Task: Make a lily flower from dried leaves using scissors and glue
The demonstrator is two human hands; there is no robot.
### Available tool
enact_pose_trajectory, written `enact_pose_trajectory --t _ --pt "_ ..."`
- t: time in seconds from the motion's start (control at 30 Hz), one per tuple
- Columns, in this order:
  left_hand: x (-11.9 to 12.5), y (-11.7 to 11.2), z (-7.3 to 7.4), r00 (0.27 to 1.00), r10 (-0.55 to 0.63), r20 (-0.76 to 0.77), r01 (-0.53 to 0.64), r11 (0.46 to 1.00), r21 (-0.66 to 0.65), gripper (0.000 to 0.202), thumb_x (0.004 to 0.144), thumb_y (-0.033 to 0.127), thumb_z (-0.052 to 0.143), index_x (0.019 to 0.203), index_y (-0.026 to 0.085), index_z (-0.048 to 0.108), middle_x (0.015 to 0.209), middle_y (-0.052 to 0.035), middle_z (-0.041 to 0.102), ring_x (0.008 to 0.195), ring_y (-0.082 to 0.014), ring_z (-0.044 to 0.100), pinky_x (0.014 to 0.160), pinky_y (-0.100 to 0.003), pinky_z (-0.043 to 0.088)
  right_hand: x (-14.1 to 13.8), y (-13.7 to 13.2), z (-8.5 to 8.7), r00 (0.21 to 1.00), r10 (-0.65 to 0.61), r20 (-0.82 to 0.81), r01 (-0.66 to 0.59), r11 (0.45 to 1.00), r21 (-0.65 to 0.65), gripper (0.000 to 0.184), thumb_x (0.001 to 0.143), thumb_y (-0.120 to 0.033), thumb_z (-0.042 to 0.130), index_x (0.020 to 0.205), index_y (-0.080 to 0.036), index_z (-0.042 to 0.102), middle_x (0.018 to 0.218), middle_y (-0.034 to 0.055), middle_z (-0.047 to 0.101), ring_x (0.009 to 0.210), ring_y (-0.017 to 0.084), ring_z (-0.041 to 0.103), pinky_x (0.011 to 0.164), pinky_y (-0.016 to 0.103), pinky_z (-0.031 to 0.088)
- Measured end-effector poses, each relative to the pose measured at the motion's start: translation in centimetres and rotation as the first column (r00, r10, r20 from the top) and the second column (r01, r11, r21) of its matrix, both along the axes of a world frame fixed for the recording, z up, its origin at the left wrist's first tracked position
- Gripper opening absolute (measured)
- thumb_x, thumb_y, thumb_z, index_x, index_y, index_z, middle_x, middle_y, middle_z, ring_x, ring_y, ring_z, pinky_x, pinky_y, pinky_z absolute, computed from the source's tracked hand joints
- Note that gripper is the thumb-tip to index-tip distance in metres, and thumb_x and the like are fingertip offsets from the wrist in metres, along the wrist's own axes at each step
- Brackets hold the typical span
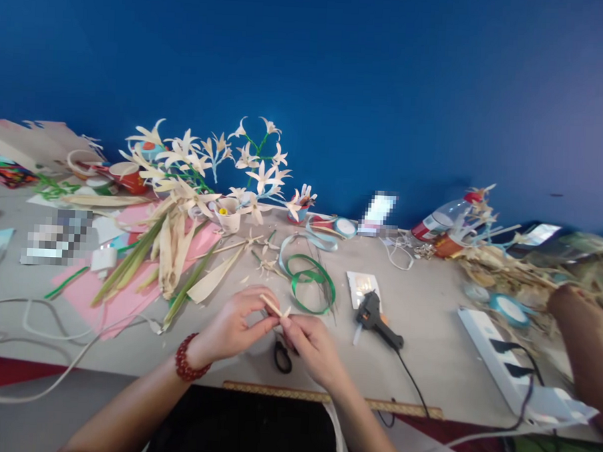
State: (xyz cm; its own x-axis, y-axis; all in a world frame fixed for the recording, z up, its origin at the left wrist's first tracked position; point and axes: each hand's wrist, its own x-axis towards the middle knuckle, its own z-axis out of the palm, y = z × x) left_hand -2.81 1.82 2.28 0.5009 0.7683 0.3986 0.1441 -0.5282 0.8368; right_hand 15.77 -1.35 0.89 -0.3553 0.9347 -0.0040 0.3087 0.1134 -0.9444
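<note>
My left hand (234, 323), with a red bead bracelet at the wrist, and my right hand (312, 343) meet over the front of the grey table (426, 338). Both pinch a short pale straw strip (273, 306) between their fingertips. Black-handled scissors (282, 355) lie on the table just under my hands. A loop of green ribbon (311, 283) rests right behind them.
A black glue gun (377, 319) with its cord lies to the right, beside a white card. Straw flowers (204, 158) and husk leaves on pink paper fill the left. Another person's hand (575, 311) works at far right near a white power strip (505, 368). A ruler (334, 399) lines the front edge.
</note>
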Motion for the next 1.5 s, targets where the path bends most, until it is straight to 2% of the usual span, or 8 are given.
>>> enact_pose_trajectory --t 0.23,0.37,0.5,0.67,0.87,1.1,1.33,1.5 --pt "-0.6 0.0 0.1 0.996 -0.087 -0.036 0.091 0.99 0.108 0.008 0.086 0.017 0.058 0.087 0.017 0.066 0.083 -0.0065 0.068 0.084 -0.0192 0.062 0.087 -0.036 0.048 0.5 -0.3 -0.3 0.894 0.11 -0.434 -0.313 0.846 -0.431 0.054 0.088 -0.053 0.048 0.046 -0.02 0.042 0.04 -0.0058 0.032 0.037 0.008 0.026 0.04 0.024 0.016" --pt "-1.7 0.6 -0.9 0.996 0.008 -0.091 -0.005 1.0 0.027 0.012 0.088 0.022 0.056 0.082 0.018 0.065 0.082 -0.0062 0.067 0.083 -0.0186 0.061 0.082 -0.033 0.048 2.4 -0.5 0.3 0.781 0.156 -0.604 -0.443 0.822 -0.359 0.059 0.086 -0.061 0.041 0.041 -0.022 0.039 0.035 -0.0059 0.027 0.034 0.009 0.027 0.039 0.024 0.02" --pt "-2.1 0.8 -1.5 0.995 0.073 -0.066 -0.083 0.981 -0.176 0.015 0.088 0.028 0.057 0.078 0.017 0.062 0.082 -0.0039 0.065 0.079 -0.0168 0.06 0.077 -0.029 0.047 3.2 0.4 -0.5 1.0 -0.018 -0.003 0.017 0.988 -0.151 0.051 0.094 -0.052 0.035 0.058 -0.02 0.053 0.05 -0.0012 0.046 0.046 0.013 0.043 0.046 0.024 0.029" --pt "-1.1 0.7 -1.3 0.999 0.04 0.018 -0.03 0.926 -0.377 0.016 0.085 0.029 0.06 0.076 0.016 0.061 0.079 -0.0022 0.062 0.078 -0.0153 0.056 0.074 -0.027 0.044 2.0 1.4 -2.6 0.74 -0.224 0.634 0.045 0.957 0.286 0.021 0.093 -0.028 0.048 0.079 -0.02 0.062 0.075 0.0071 0.067 0.071 0.023 0.061 0.062 0.03 0.041" --pt "-0.5 1.5 -1.2 0.964 -0.058 0.261 0.229 0.685 -0.692 0.014 0.08 0.026 0.068 0.078 0.013 0.062 0.074 -0.0011 0.06 0.072 -0.0124 0.054 0.072 -0.024 0.042 1.9 1.9 0.2 0.968 -0.119 0.222 0.001 0.883 0.47 0.031 0.088 -0.022 0.056 0.119 -0.021 0.058 0.11 0.011 0.064 0.094 0.023 0.062 0.084 0.035 0.048" --pt "0.3 2.7 -2.4 0.815 -0.04 0.578 0.564 0.285 -0.775 0.015 0.078 0.026 0.069 0.077 0.012 0.063 0.07 -0.0034 0.058 0.065 -0.0131 0.055 0.079 -0.037 0.049 1.5 5.2 1.3 0.993 0.082 -0.09 -0.047 0.941 0.334 0.011 0.086 -0.027 0.062 0.08 -0.019 0.066 0.078 0.0032 0.066 0.075 0.017 0.062 0.07 0.028 0.048" --pt "0.6 4.1 -2.9 0.978 0.068 0.198 0.04 0.866 -0.498 0.016 0.084 0.03 0.06 0.079 0.015 0.063 0.077 -0.002 0.057 0.076 -0.0153 0.052 0.073 -0.027 0.042 1.2 7.4 -1.5 0.995 -0.039 0.089 0.014 0.964 0.267 0.004 0.082 -0.018 0.06 0.078 -0.019 0.062 0.072 -0.0005 0.063 0.067 0.014 0.058 0.06 0.021 0.043" --pt "1.1 4.1 -4.3 0.989 0.149 0.012 -0.139 0.946 -0.292 0.016 0.085 0.026 0.056 0.076 0.015 0.06 0.075 -0.0021 0.058 0.073 -0.0153 0.052 0.069 -0.026 0.04 0.7 6.8 -2.3 0.996 -0.064 0.064 0.047 0.968 0.245 0.005 0.083 -0.019 0.057 0.086 -0.019 0.061 0.075 0.0001 0.062 0.065 0.013 0.057 0.058 0.02 0.043"
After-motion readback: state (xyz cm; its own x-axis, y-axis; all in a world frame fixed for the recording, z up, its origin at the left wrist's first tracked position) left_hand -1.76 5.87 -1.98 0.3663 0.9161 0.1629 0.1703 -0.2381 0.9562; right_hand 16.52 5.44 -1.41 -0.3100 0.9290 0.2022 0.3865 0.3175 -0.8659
